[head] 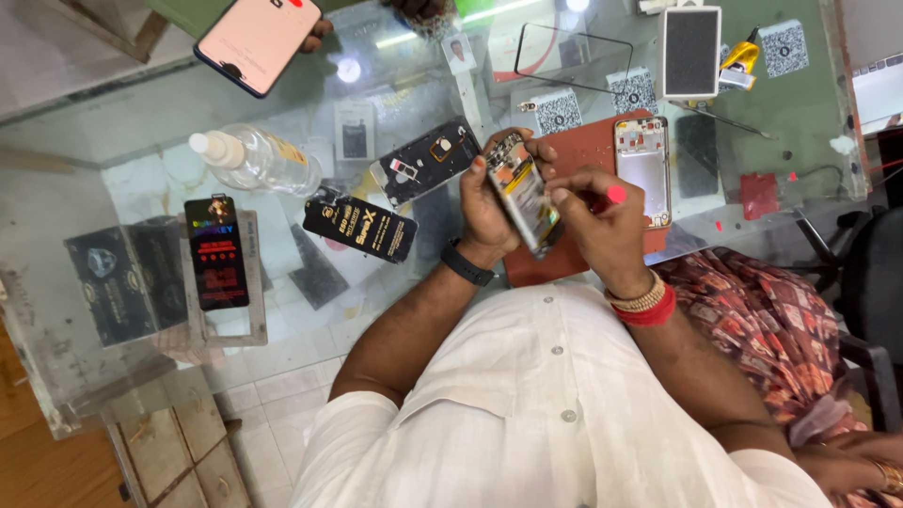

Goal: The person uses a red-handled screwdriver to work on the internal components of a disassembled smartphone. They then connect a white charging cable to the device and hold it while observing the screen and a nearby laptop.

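left hand (486, 209) grip wraps the opened phone (523, 193); right hand (602, 221) pinches a pink-tipped tool (616, 195).

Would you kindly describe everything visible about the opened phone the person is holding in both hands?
The opened phone is a slim rectangular handset with its back cover off, showing yellow and orange internals and a dark edge. It is held tilted above the red-brown mat on the glass table. The left hand grips it from behind, thumb near its top; the right hand touches its face with pinched fingers. Finer parts are too small to tell.
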A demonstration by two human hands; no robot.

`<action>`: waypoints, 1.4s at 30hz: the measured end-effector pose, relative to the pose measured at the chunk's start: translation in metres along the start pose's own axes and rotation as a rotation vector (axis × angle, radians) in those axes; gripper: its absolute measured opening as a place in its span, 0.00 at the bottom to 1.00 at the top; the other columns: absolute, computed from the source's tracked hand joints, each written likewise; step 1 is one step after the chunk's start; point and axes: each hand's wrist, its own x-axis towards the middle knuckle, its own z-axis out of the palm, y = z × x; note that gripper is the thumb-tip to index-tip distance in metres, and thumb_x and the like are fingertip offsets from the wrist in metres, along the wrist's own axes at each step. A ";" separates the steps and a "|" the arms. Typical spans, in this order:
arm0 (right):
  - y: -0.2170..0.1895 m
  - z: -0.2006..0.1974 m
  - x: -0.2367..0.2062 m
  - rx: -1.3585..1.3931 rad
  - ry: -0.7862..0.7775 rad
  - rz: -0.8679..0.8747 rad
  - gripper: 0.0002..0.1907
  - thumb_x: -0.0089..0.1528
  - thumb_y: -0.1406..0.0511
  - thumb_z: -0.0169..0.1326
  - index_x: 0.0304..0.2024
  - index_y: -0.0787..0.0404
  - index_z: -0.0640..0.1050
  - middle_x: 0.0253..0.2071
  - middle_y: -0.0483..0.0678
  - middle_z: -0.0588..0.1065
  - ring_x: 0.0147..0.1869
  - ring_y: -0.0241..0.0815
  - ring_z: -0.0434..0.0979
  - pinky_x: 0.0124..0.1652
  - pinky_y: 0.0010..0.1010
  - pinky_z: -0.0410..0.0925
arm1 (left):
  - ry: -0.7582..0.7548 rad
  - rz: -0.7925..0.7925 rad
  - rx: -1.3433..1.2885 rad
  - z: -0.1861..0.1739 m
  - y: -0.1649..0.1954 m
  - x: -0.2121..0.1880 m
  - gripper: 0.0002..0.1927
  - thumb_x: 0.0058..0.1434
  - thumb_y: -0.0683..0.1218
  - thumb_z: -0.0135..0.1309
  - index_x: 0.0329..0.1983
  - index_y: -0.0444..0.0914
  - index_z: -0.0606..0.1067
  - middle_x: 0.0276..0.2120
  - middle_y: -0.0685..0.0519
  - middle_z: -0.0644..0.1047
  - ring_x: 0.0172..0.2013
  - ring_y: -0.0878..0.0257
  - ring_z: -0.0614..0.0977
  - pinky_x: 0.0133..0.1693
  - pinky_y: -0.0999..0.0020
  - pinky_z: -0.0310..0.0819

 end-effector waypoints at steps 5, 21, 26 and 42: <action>-0.008 -0.011 -0.006 -0.029 0.089 -0.023 0.04 0.67 0.75 0.54 0.44 0.72 0.79 0.36 0.45 0.76 0.34 0.28 0.70 0.35 0.22 0.64 | -0.120 -0.148 -0.141 -0.001 0.009 0.002 0.38 0.71 0.69 0.39 0.65 0.33 0.68 0.53 0.40 0.76 0.49 0.53 0.81 0.49 0.57 0.78; -0.045 -0.021 0.001 -0.772 -0.112 -0.900 0.18 0.56 0.66 0.68 0.49 0.61 0.84 0.27 0.43 0.68 0.30 0.40 0.73 0.32 0.35 0.61 | -0.162 -0.067 -0.013 0.044 0.018 -0.021 0.42 0.70 0.66 0.39 0.69 0.26 0.65 0.52 0.43 0.76 0.51 0.50 0.80 0.58 0.56 0.76; -0.039 -0.030 0.001 -0.707 -0.130 -0.896 0.18 0.57 0.68 0.70 0.51 0.59 0.84 0.26 0.42 0.66 0.29 0.39 0.70 0.32 0.35 0.62 | -0.122 0.000 0.010 0.050 0.005 -0.033 0.40 0.72 0.66 0.38 0.67 0.25 0.65 0.49 0.42 0.76 0.50 0.51 0.80 0.57 0.57 0.75; -0.019 -0.066 -0.018 -0.612 -0.105 -0.866 0.21 0.53 0.73 0.70 0.49 0.61 0.84 0.26 0.43 0.62 0.30 0.40 0.66 0.30 0.34 0.61 | -0.118 0.006 0.036 0.052 -0.034 -0.040 0.37 0.75 0.63 0.35 0.71 0.28 0.65 0.59 0.39 0.74 0.53 0.51 0.80 0.61 0.52 0.76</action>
